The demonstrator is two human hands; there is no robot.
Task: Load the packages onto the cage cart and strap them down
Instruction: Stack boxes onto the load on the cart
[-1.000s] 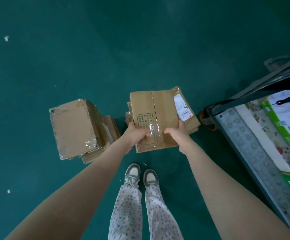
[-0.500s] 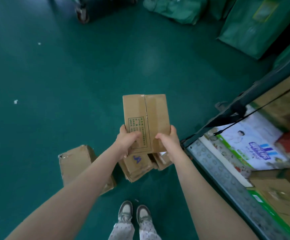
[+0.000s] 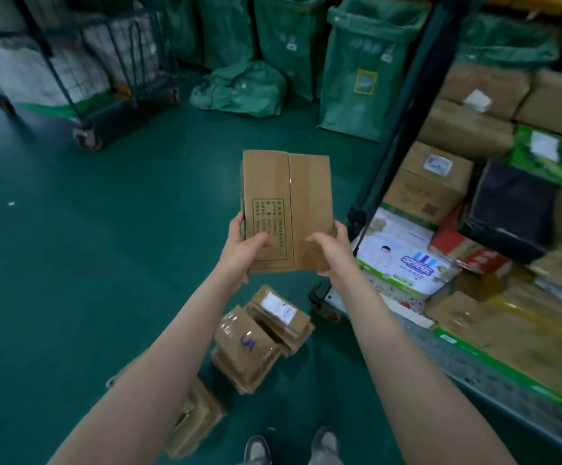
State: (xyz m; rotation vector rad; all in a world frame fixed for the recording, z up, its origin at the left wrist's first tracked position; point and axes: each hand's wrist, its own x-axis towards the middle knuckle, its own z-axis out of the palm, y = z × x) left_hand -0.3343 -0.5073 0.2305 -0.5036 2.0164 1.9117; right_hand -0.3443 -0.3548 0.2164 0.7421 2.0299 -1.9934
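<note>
Compared with half a second ago, the cardboard box [image 3: 288,209] is held higher above the green floor [image 3: 71,263], and the view now reaches a wire trolley [image 3: 71,62] in the upper left of the frame.

Left of centre, the left hand [image 3: 244,245] grips the near left corner of the box: the thumb lies on the printed top face, and the fingers curl round the left edge. The box is in the air at the centre of the frame, its long side pointing away from the person, with a taped seam along the middle. The right hand [image 3: 331,251] grips the near right corner the same way, thumb on top, fingertips [image 3: 340,229] wrapped round the right edge.

Below the hands, a pile of flat boxes [image 3: 256,344] lies on the floor, and one more box [image 3: 194,421] shows under the left forearm.

Green sacks [image 3: 357,68] stand at the upper centre.

On the right side, the cage cart [image 3: 407,95] holds many packages, a nappy pack [image 3: 403,260] among them. The held box is near the cart's dark corner post but apart from it.
</note>
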